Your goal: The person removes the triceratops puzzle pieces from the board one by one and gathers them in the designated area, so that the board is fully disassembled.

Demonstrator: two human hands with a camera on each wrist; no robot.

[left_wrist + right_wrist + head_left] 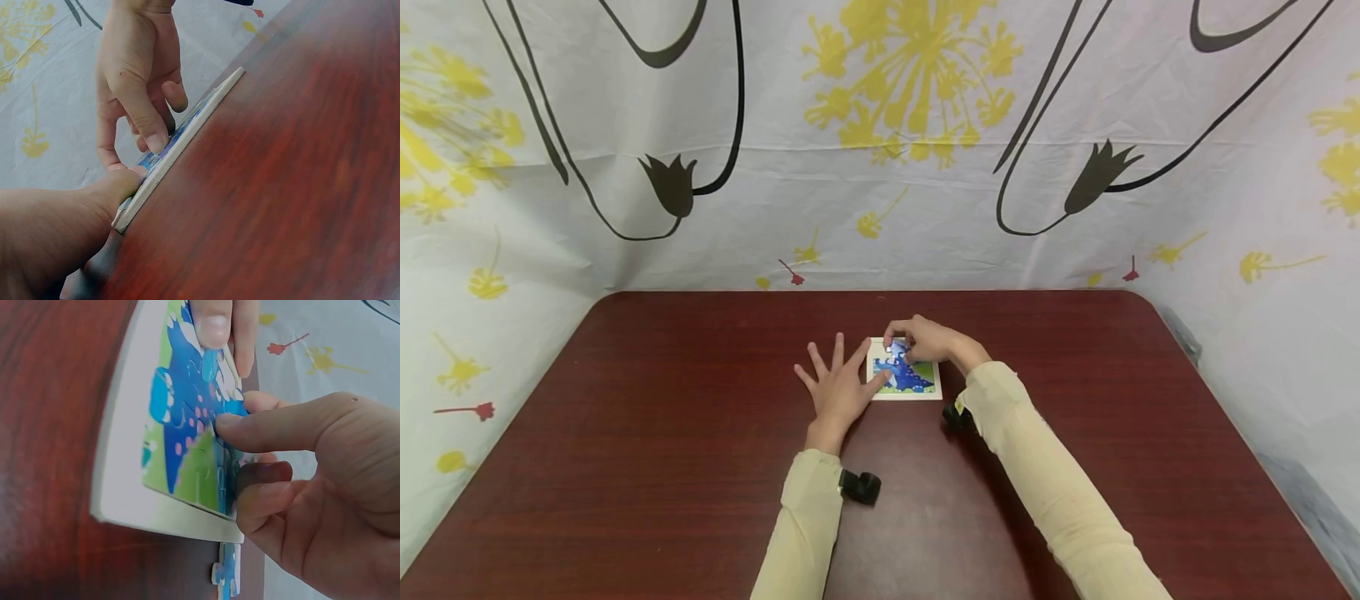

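Note:
A small jigsaw puzzle (912,380) in a white frame lies on the table, its picture a blue dinosaur with pink spots on green. My left hand (838,392) lies spread at the frame's left side, its thumb resting on the picture. From above right, my right hand (928,340) reaches over the top of the puzzle. Its thumb and index finger pinch a blue puzzle piece (231,407) at the picture's surface, partly hidden by the fingers. In the right wrist view, a loose puzzle piece (229,570) lies beyond the frame's edge.
The dark red wooden table (662,433) extends on all sides of the puzzle. Behind it hangs a white cloth (760,208) with yellow and dark flower prints. A black wrist camera (861,487) sits on the left sleeve.

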